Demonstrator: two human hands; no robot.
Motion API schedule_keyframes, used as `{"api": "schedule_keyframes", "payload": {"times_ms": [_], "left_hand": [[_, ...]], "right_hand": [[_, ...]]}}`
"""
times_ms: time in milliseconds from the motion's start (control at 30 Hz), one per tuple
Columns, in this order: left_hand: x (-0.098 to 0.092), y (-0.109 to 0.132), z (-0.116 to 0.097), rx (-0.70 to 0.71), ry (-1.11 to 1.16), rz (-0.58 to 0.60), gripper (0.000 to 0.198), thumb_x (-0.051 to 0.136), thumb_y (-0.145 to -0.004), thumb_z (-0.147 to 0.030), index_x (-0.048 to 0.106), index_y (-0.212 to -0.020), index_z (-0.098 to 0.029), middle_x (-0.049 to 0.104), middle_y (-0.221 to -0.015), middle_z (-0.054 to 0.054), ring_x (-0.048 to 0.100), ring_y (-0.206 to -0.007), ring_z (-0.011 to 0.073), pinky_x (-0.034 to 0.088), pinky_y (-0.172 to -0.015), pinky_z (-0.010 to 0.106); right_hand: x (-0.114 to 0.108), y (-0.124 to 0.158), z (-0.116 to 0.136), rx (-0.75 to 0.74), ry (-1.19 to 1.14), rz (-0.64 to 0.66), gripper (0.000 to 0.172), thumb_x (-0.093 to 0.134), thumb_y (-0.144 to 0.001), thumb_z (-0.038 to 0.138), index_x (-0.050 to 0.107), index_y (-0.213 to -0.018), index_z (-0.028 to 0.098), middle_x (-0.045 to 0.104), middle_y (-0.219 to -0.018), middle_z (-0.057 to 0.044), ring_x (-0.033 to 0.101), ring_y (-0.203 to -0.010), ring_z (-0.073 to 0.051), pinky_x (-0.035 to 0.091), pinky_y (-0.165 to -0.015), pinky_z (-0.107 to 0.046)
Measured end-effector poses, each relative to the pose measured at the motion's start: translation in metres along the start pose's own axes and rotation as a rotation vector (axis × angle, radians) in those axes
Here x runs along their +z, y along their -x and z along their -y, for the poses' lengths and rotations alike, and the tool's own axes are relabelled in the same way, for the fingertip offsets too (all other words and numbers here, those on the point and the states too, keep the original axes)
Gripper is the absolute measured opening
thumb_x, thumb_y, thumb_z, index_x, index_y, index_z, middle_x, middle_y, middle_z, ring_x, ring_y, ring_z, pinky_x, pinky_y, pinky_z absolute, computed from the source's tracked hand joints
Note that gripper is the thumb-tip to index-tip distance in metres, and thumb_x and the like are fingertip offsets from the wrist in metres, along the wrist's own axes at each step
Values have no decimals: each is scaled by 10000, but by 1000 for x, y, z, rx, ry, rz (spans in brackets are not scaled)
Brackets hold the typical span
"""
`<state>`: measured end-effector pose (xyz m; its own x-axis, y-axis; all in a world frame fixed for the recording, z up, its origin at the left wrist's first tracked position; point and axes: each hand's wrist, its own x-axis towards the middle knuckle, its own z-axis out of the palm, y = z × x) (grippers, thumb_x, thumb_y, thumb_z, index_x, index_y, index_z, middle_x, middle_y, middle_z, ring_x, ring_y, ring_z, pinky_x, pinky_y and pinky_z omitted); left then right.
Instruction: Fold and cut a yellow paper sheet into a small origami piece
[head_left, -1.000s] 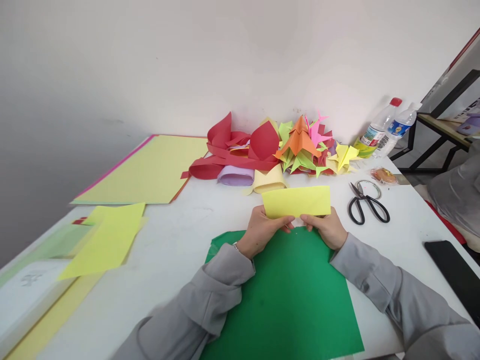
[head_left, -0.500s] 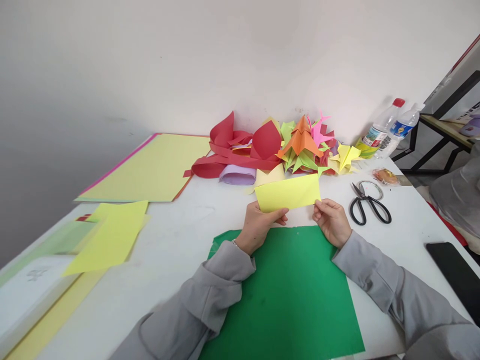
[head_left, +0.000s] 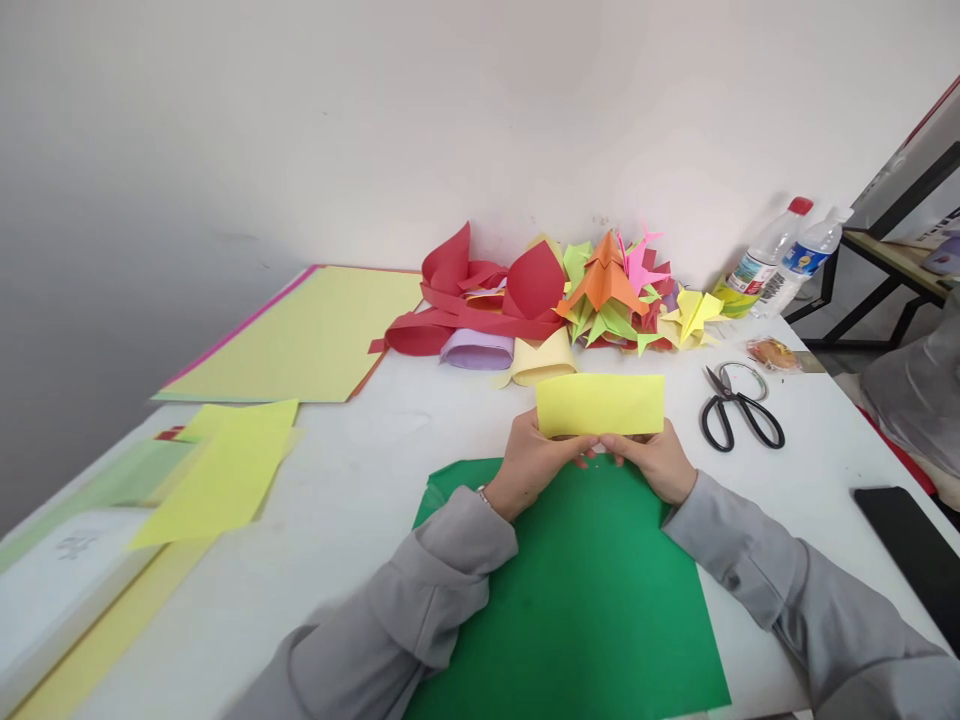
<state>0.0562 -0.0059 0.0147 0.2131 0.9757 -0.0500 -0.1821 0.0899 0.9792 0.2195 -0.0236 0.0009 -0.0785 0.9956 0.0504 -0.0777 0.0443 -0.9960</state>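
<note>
A strip-shaped piece of yellow paper (head_left: 600, 404) is held up between both hands, its broad face toward me. My left hand (head_left: 536, 455) grips its lower left part, thumb along the bottom edge. My right hand (head_left: 656, 458) grips the lower right part the same way, and the two thumb tips nearly meet at the middle. The fingers behind the paper are mostly hidden. Below the hands lies a green sheet (head_left: 577, 590) on the white table. Just beyond the paper stands a cream paper loop (head_left: 541, 362) with a notched edge.
Red paper shapes (head_left: 480, 300) and folded paper figures (head_left: 607, 285) pile up against the wall. Black-handled scissors (head_left: 739, 410) and a phone-like black slab (head_left: 907, 555) lie to the right. Two bottles (head_left: 780, 260) stand at the back right. Large sheets (head_left: 300, 335) and yellow papers (head_left: 225, 475) lie left.
The yellow paper has shifted right and slightly down and turned level. My right hand has moved from its right corner to the bottom edge, its thumb now beside the left thumb.
</note>
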Motion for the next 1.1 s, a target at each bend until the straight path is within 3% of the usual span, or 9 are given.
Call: {"api": "schedule_keyframes", "payload": {"times_ms": [133, 300, 633, 867, 1100], "left_hand": [[1, 0, 1, 12, -42, 13, 233, 816, -519, -189, 647, -661, -116, 654, -546, 12, 590, -464, 150, 496, -427, 248], [0, 1, 1, 25, -56, -28, 243, 825, -510, -202, 624, -619, -121, 599, -490, -18, 510, -405, 104, 438, -410, 226], [-6, -5, 5, 11, 94, -37, 364, 817, -547, -230, 658, -855, -118, 656, -721, 3, 460, -414, 48, 398, -372, 195], [-6, -7, 2, -8, 199, -76, 417, 825, -521, -221, 671, -898, -131, 694, -773, 11, 444, -392, 23, 390, -370, 184], [-7, -8, 3, -40, 275, -144, 424, 837, -494, -215, 649, -866, -142, 577, -541, -78, 466, -354, 39, 390, -361, 175]], "right_hand": [[1, 1, 1, -7, 47, 19, 227, 760, -659, 382, 682, -710, 175, 657, -634, -18, 516, -491, -127, 421, -453, -265], [2, 2, 9, -10, 107, -9, 249, 754, -660, 388, 627, -580, 189, 565, -496, 17, 483, -459, -124, 412, -456, -272], [-1, -2, -2, -2, -36, -138, 295, 776, -655, 337, 576, -504, 182, 535, -468, 29, 500, -490, -127, 420, -518, -277], [-2, -4, -8, 22, -107, -214, 281, 798, -620, 331, 591, -512, 176, 533, -457, 29, 493, -472, -124, 414, -512, -277], [-2, -6, -6, 47, -157, -255, 255, 809, -602, 335, 615, -558, 176, 557, -498, 23, 465, -461, -110, 403, -490, -272]]}}
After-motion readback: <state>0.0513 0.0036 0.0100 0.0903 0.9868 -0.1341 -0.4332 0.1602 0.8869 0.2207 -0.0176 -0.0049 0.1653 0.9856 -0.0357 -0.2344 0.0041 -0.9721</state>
